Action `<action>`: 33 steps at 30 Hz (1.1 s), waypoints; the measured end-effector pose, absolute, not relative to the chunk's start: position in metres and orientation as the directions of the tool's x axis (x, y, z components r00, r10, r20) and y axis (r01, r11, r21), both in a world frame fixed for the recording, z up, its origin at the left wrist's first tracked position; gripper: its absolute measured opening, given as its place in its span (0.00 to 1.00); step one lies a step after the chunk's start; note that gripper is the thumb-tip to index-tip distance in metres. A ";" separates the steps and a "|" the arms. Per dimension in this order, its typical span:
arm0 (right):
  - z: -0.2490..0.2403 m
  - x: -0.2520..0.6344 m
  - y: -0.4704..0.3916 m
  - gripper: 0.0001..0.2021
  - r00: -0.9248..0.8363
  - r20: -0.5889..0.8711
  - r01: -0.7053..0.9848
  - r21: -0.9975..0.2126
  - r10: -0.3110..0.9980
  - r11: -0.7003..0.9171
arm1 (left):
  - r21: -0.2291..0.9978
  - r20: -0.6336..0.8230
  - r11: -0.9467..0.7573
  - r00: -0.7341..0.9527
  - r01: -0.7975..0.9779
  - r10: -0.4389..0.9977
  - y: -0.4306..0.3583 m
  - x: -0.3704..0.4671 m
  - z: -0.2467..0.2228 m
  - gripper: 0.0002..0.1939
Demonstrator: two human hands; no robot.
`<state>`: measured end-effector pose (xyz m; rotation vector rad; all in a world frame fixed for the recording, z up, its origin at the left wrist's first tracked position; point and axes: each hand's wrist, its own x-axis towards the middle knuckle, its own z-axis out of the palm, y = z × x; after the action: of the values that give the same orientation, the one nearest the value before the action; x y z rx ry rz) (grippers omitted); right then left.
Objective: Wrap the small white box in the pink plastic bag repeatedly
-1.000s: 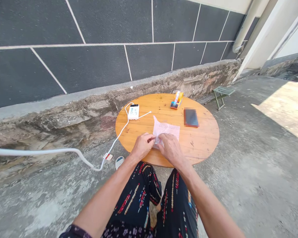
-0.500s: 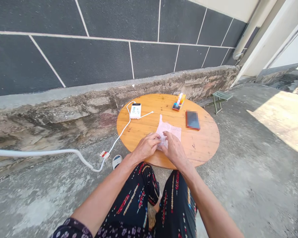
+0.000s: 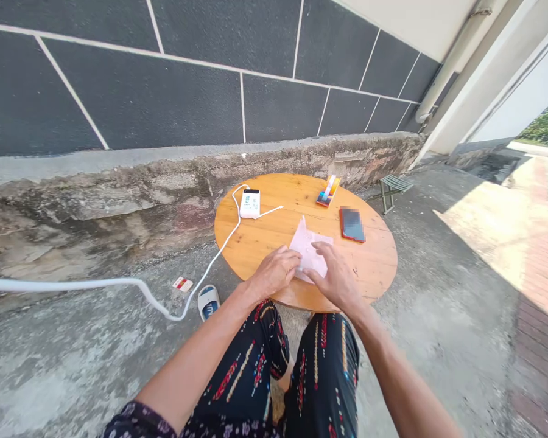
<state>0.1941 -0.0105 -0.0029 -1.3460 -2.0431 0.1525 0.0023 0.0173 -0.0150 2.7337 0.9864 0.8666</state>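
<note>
**Pink sheet (image 3: 312, 249): right hand (image 3: 338, 277) newly spread, left hand (image 3: 276, 269) kept at the edge**

Nearest: patterned trousers (image 3: 237, 359), knees by near rim of round table (image 3: 246, 240). To the left, on the ground: one pale slipper (image 3: 209, 302); farther left, one small red-and-white card (image 3: 182, 284).

Left hand: at near-left edge of sheet, fingers bunched together; cannot tell whether pinching the edge or only pressing.

Right hand: at near-right part of sheet, thumb and fingers spread, nothing seen between.

Changed within the last second: from nearly touching to clearly apart; right hand shifted right, more of the sheet's middle bared. Judged meaning: sheet steadied chiefly from the left, right fingers free of any firm grip.

Sheet: pale, thin, creased; on near-middle part of table, between and beyond the hands; far-left corner raised to a point.

Farther, right: phone (image 3: 352, 224), flat, screen blurred. Farther, left: white box (image 3: 250, 204) with white cable (image 3: 205, 274) trailing off table.

Far side: tape dispenser (image 3: 329, 190). Off table, far right: folding stool (image 3: 395, 184). Farthest: dark block wall (image 3: 187, 97).
</note>
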 end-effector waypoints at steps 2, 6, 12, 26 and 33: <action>-0.001 0.218 -0.019 0.20 -0.055 0.406 0.777 -0.556 0.912 0.295 | 0.285 0.477 -0.774 0.616 0.566 0.626 0.016 0.003 -0.014 0.12; -0.002 0.254 -0.039 0.20 0.115 0.013 0.654 -0.754 0.993 -0.066 | 0.322 0.487 -0.773 0.605 0.546 0.630 0.017 0.002 -0.015 0.11; -0.007 0.222 -0.056 0.29 0.064 -0.243 0.345 -0.905 0.968 -0.250 | 0.330 0.500 -0.776 0.598 0.538 0.627 0.019 0.000 -0.020 0.11; -0.024 0.193 -0.022 0.22 0.202 -0.172 0.276 -0.935 0.964 -0.224 | 0.320 0.479 -0.763 0.599 0.561 0.642 0.019 0.001 -0.019 0.09; -0.024 0.185 -0.013 0.19 0.236 -0.182 0.254 -0.937 0.955 -0.241 | 0.325 0.480 -0.758 0.593 0.565 0.647 0.018 0.001 -0.018 0.10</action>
<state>0.1851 -0.0130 -0.0240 -1.6729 -1.1385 1.0542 0.0013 0.0179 -0.0179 2.6784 1.0256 0.8909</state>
